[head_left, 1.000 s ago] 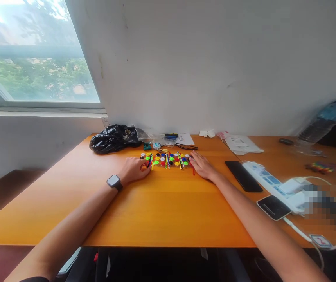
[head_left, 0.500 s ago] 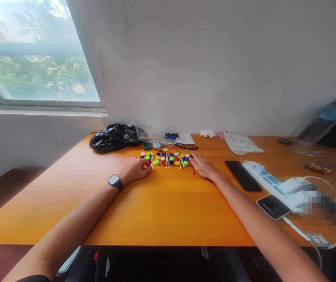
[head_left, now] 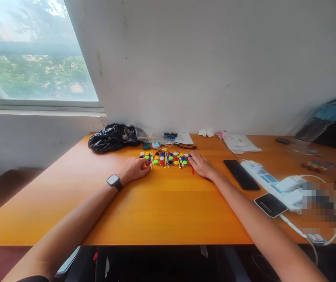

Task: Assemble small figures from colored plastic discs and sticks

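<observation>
Head view: coloured discs, perhaps game counters, lie in rows just below centre, crossed by three bundles of thin sticks. Around them, the left hand curls near eight o'clock, its pinch impossible to tell; the right hand, fingers extended, rests at three. A black plastic bag sits toward ten.

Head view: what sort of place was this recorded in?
Probably an office or study room: a wooden desk stands by a plain wall, a window is at the picture's left, and a power strip lies on the desk.
</observation>
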`<state>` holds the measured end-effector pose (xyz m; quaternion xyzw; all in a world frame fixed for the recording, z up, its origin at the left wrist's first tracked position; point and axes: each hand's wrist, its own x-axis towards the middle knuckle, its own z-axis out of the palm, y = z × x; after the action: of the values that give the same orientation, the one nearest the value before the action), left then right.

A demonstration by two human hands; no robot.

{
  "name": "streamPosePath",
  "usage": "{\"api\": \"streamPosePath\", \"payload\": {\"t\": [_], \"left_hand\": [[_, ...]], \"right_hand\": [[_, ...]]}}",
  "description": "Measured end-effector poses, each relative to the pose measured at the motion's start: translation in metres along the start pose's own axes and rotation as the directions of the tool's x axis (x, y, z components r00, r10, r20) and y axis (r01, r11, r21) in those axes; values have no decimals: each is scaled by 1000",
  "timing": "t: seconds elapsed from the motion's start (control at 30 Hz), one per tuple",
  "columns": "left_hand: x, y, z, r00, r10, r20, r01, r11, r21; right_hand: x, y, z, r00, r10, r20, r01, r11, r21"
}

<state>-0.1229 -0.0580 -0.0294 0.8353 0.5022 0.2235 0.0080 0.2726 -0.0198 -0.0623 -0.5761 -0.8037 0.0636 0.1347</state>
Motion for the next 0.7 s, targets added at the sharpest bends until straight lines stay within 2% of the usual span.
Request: {"api": "streamPosePath", "payload": {"t": [0.47,0.7], "left_hand": [[1,1,1,1000,-18,-25,18,999,29],[0,2,0,978,-112,-174,123,991,57]], "right_hand": [[-2,0,-3,1000,6,18,-6,999,41],[-3,0,-2,1000,2,10,-3,999,50]]}}
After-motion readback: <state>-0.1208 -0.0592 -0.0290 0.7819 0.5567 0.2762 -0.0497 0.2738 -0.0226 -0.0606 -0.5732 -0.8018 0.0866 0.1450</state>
